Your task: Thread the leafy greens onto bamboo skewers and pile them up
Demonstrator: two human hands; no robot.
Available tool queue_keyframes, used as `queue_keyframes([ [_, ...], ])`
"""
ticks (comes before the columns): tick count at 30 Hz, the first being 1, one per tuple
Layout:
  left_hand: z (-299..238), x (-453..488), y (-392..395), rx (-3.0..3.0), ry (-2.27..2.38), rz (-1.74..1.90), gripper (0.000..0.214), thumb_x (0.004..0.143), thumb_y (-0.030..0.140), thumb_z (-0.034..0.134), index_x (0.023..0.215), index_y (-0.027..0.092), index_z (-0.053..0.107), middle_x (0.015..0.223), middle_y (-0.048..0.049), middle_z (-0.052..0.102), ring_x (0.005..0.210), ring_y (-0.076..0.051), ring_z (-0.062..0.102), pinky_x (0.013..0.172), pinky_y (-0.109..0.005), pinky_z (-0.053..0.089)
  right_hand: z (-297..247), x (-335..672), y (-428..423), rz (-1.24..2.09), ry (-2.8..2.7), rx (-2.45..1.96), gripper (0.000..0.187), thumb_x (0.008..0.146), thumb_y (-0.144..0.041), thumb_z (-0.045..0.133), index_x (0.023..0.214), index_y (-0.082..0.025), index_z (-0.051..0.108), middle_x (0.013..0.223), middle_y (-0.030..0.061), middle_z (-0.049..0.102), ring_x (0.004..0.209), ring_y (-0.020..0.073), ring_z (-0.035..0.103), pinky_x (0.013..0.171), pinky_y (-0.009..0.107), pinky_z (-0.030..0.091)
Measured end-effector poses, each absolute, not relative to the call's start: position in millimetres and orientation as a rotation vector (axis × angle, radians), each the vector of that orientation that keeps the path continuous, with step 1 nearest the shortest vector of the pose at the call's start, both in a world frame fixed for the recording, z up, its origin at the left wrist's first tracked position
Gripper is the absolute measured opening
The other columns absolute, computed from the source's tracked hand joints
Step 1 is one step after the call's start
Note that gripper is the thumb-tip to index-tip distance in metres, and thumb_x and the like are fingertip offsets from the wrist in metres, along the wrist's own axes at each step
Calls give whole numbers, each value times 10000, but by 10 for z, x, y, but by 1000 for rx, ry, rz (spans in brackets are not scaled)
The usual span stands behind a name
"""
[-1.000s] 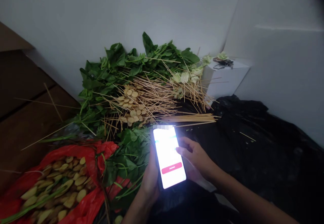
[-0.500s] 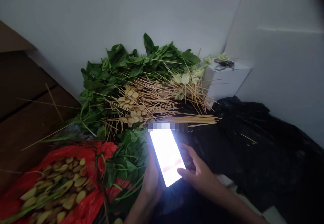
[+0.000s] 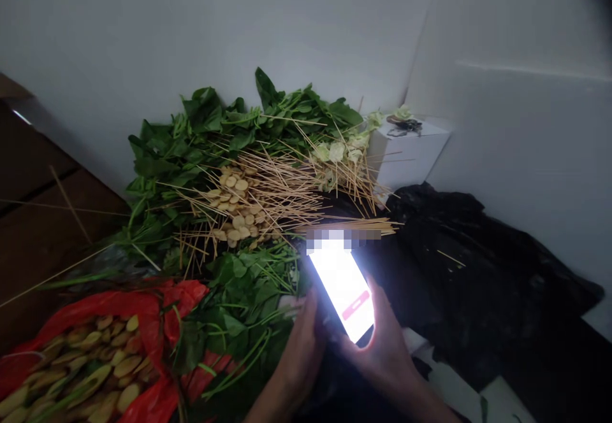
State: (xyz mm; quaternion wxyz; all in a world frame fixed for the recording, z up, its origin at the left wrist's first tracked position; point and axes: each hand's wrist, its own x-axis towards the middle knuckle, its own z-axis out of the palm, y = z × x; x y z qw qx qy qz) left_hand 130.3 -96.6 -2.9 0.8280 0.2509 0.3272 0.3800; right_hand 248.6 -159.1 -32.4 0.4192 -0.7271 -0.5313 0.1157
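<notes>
A phone [image 3: 342, 289] with a glaring white screen and a pink bar low on it is tilted in front of me. My right hand [image 3: 382, 346] grips its lower right part, the thumb at the bottom edge. To the left of the phone, my left hand [image 3: 303, 340] is raised with fingers stretched and slightly off the phone; its far side is dark. Beyond the phone lies a bundle of thin wooden skewers [image 3: 354, 224]. Behind it are piled skewers [image 3: 287, 181] threaded with pale round slices [image 3: 234, 197]. Leafy green stems [image 3: 253, 283] lie beside my left hand.
A red plastic bag [image 3: 157, 327] holds loose slices [image 3: 90, 359] at the lower left. Leafy greens [image 3: 210, 117] lie along the wall. A white box [image 3: 406, 152] with dark small items stands behind a black plastic sheet [image 3: 478, 264]. White pieces [image 3: 449, 375] lie at the lower right.
The phone has moved right in the view and now sits in my right hand, whose thumb has left the screen. My left hand has come away from its edge. The view has shifted slightly.
</notes>
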Motion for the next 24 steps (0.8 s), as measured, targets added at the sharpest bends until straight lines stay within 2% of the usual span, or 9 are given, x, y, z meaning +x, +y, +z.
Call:
queue_keyframes([
  [4,-5,1194,-886,644,827,835,466,821,477,667,1219,236,653,1168,-110,692,1096,-267,620,829,-343,501,-385,2905,-1612,141,-1309,-1966,892,720,-319,641,1484,-161,209,1376,194,456,1267,371,458,1025,523,406],
  [9,66,1061,-854,689,838,799,376,833,412,667,1177,259,675,1111,-78,702,1012,-210,633,838,-305,476,-501,3392,-1695,41,-1206,-2193,899,717,-325,616,1492,-121,209,1320,193,505,1221,359,498,1003,494,426],
  [15,98,1086,-860,706,878,767,365,785,392,719,1117,241,703,1003,-66,718,899,-183,645,765,-270,478,-560,3656,-1710,-18,-1157,-2338,937,705,-366,620,1494,-76,204,1283,199,535,1161,356,536,980,478,442],
  [20,137,1084,-855,744,921,755,399,759,391,737,1114,212,702,973,-83,720,880,-200,657,762,-282,476,-584,3745,-1673,-17,-1190,-2341,915,718,-360,611,1489,-62,217,1301,202,533,1200,353,516,1015,471,413],
  [24,141,1073,-849,745,925,754,388,755,381,740,1099,205,707,949,-84,723,861,-199,662,756,-282,476,-612,3788,-1665,-22,-1241,-2332,915,717,-359,613,1487,-53,222,1298,214,536,1175,353,530,966,460,442],
])
